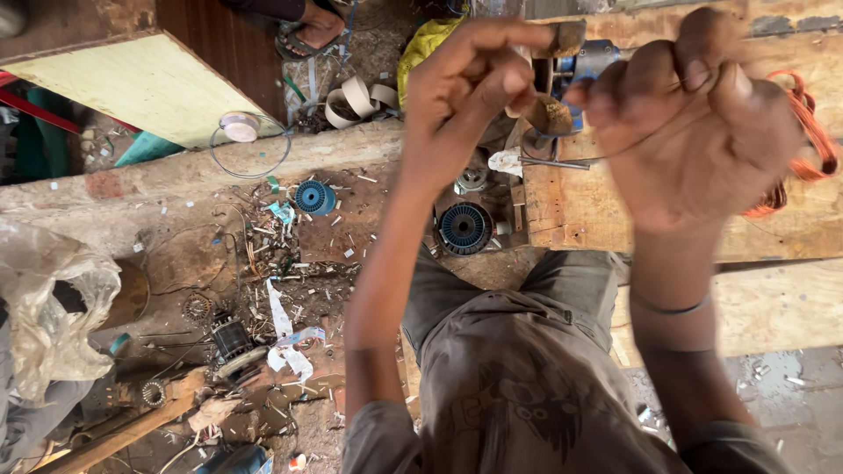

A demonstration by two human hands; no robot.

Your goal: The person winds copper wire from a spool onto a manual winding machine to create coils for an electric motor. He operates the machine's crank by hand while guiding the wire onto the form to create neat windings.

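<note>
Both hands are raised close to the camera over a wooden bench [571,211]. My left hand [465,96] has thumb and forefinger pinched together beside a small brown piece [551,114]; whether it holds anything I cannot see. My right hand [702,123] is blurred and closed in a fist, with an orange copper wire coil [812,132] looping out from behind it. A blue metal fixture [590,60] and a thin steel rod [553,162] show between the hands.
Two blue wound motor cores [464,228] [314,197] lie on the littered floor, with a rotor [233,338] and paper scraps. There are also a cream board [140,79], white tape rolls [356,96], a plastic bag [44,307] and another person's sandalled foot [307,31].
</note>
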